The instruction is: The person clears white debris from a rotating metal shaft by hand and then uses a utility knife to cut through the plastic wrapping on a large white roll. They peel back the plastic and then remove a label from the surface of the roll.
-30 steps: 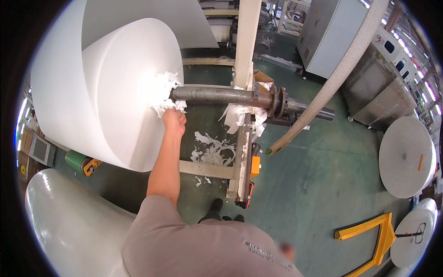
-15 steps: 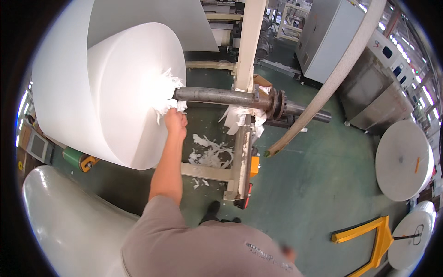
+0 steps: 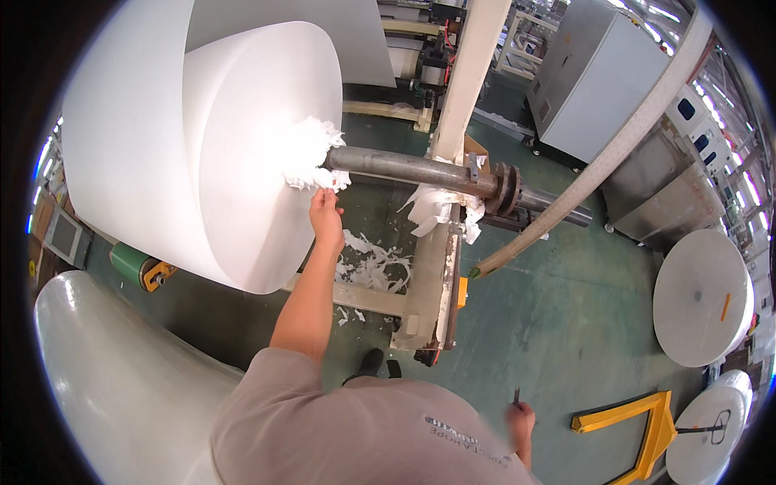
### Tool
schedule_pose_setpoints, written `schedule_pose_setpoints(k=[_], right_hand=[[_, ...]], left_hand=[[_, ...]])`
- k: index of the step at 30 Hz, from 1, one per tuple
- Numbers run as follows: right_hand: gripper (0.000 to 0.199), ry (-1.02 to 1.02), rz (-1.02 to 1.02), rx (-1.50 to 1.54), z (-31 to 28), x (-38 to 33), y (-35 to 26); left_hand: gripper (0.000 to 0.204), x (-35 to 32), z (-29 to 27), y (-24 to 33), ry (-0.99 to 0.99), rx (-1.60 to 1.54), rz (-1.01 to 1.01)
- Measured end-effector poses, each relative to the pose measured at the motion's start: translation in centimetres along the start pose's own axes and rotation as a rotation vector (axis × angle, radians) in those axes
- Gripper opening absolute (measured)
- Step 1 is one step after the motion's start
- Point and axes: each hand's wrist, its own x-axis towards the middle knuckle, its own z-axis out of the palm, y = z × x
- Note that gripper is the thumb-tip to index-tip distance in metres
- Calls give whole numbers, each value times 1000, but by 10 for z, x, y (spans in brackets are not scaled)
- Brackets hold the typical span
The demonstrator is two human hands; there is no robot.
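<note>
A huge white roll (image 3: 242,162) of sheet material sits on a grey metal shaft (image 3: 412,168). Torn white shreds (image 3: 311,153) bunch around the shaft at the roll's face. My left hand (image 3: 326,214) reaches up just under the shaft, with its fingers pinching the lower edge of those shreds. My right hand (image 3: 521,420) hangs low by my side, closed on a thin dark tool (image 3: 516,395) that sticks up from the fist.
A cream upright post (image 3: 465,89) and stand carry the shaft, with white scraps (image 3: 368,263) on the green floor below. Another white roll (image 3: 105,380) lies at lower left. Round rolls (image 3: 702,295) and a yellow pallet-jack frame (image 3: 647,428) stand at right, with grey cabinets behind.
My left hand stays at the torn shreds under the shaft and has barely shifted. The view has drifted a little to the right.
</note>
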Motion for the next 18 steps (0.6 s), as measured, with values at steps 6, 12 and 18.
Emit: schedule_pose_setpoints(k=[6, 12, 18], right_hand=[[21, -50, 44, 37, 4, -5, -27], [23, -97, -76, -132, 40, -46, 31], [10, -117, -173, -247, 52, -89, 35]], left_hand=[[16, 9, -2, -17, -137, -360, 10], [16, 23, 13, -34, -132, -280, -20], [11, 38, 1, -27, -283, -664, -126]])
